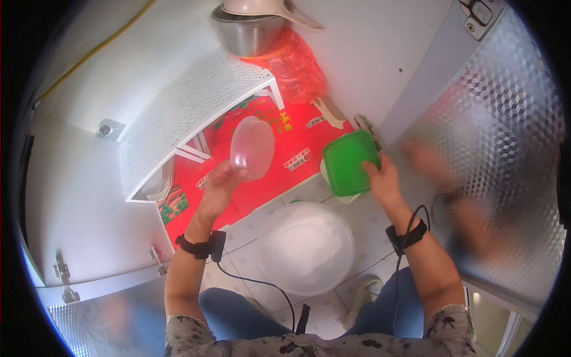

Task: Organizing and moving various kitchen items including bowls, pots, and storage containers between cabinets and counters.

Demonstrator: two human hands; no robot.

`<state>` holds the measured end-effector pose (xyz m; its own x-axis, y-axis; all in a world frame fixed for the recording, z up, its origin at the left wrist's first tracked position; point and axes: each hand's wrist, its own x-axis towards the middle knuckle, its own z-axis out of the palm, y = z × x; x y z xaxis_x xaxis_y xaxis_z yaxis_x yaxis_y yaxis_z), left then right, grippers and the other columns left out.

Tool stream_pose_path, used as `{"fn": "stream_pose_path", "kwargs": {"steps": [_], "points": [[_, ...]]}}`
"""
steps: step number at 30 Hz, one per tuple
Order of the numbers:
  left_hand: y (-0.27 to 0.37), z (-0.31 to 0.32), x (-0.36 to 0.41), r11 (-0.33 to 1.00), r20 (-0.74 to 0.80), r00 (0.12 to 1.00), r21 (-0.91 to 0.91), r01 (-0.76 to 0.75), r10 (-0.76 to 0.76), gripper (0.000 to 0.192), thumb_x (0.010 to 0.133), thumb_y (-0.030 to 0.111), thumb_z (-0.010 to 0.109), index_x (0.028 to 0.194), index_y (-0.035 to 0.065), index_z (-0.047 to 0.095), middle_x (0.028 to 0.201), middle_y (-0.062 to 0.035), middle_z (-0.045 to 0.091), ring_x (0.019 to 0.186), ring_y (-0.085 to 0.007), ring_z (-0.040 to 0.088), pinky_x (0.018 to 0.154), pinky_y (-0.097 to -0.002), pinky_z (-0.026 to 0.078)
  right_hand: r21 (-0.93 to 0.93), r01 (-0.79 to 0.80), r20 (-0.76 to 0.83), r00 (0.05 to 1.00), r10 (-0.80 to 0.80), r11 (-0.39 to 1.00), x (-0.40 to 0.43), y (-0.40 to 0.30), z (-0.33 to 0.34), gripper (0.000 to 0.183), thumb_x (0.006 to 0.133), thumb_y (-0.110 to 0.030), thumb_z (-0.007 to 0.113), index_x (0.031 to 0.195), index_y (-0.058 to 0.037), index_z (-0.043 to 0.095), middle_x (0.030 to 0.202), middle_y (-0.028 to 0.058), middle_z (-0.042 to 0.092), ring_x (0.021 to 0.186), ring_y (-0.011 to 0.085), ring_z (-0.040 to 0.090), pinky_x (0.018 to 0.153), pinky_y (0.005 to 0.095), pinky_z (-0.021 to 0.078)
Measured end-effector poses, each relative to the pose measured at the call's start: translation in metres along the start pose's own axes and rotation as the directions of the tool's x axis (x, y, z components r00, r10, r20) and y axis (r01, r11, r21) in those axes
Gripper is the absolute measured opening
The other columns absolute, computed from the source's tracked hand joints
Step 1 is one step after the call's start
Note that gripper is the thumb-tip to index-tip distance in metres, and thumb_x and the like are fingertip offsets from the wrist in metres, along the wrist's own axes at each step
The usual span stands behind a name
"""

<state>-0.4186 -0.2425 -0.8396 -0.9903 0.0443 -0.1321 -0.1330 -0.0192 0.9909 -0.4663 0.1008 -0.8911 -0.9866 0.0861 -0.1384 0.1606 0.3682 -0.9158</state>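
Observation:
Tilted on its side, a translucent plastic bowl [253, 147] is pinched at its near edge by my left hand [221, 183]. It hangs over the red sheet [285, 167] lining the cabinet floor. My right hand [384, 178] grips a square green plastic lid [350, 163] by its right edge, with the thumb on top. A pale rim shows beneath the lid, on a container or another lid; I cannot tell which. Below and between my hands, a large round translucent plastic lid or basin [305, 247] rests by the tiled floor in front of my knees.
A white perforated shelf rack [200, 89] stands along the cabinet's back left, with white containers [160, 183] under it. A metal pot [250, 33], a beige ladle-like dipper [254, 6] and a red plastic bag [299, 67] are at the rear. A patterned door [504, 134] stands open at right.

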Motion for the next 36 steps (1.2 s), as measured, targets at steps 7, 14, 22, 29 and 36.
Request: {"fn": "stream_pose_path", "kwargs": {"steps": [7,14,22,29,36], "points": [[0.019,-0.024,-0.054,0.963,-0.175,0.972,0.243,-0.112,0.157,0.014,0.085,0.004,0.054,0.098,0.0044,0.06,0.089,-0.0044,0.06,0.08,-0.0152,0.056,0.074,-0.0284,0.045,0.111,0.029,-0.084,0.996,-0.02,0.993,-0.004,-0.01,-0.006,0.016,0.077,-0.009,0.06,0.083,0.0035,0.053,0.072,0.0083,0.057,0.067,0.0133,0.052,0.062,0.0279,0.0429],[0.078,-0.028,-0.132,-0.135,0.152,0.725,0.987,-0.082,0.672,0.034,0.059,-0.003,0.057,0.09,0.0101,0.065,0.08,-0.0039,0.054,0.079,-0.0204,0.052,0.083,-0.0412,0.04,0.324,0.01,0.021,1.0,-0.018,0.946,-0.001,-0.005,0.012,0.017,0.079,-0.004,0.058,0.094,0.0025,0.053,0.089,0.0064,0.057,0.08,0.0139,0.052,0.072,0.0267,0.0425],[0.147,-0.021,-0.214,-0.184,0.086,0.677,0.98,0.075,0.731,0.031,0.059,-0.003,0.058,0.087,0.0085,0.065,0.087,-0.0011,0.059,0.078,-0.0168,0.054,0.094,-0.0453,0.036,0.333,0.043,0.017,0.999,-0.052,0.942,0.015,0.018,0.027,0.029,0.083,-0.005,0.054,0.11,0.0048,0.049,0.104,0.0103,0.054,0.089,0.0175,0.053,0.077,0.0292,0.0432],[0.212,0.027,-0.308,-0.287,0.077,0.661,0.933,0.215,0.747,0.024,0.061,0.001,0.062,0.084,0.0103,0.064,0.089,0.0012,0.061,0.083,-0.0143,0.056,0.091,-0.0439,0.037,0.543,-0.033,0.167,0.983,-0.069,0.839,-0.003,-0.037,0.029,0.03,0.083,-0.007,0.052,0.111,0.0069,0.049,0.108,0.0135,0.052,0.094,0.0228,0.052,0.082,0.0329,0.0419],[0.194,0.068,-0.425,-0.112,-0.232,0.675,0.898,0.425,0.7,0.015,0.065,0.004,0.064,0.079,0.0104,0.064,0.08,0.0008,0.06,0.077,-0.0155,0.054,0.084,-0.0411,0.038,0.548,-0.17,0.355,0.934,-0.044,0.819,0.016,-0.018,0.011,0.032,0.084,-0.012,0.051,0.11,0.007,0.051,0.111,0.0174,0.052,0.096,0.027,0.052,0.084,0.0349,0.0408]]}}
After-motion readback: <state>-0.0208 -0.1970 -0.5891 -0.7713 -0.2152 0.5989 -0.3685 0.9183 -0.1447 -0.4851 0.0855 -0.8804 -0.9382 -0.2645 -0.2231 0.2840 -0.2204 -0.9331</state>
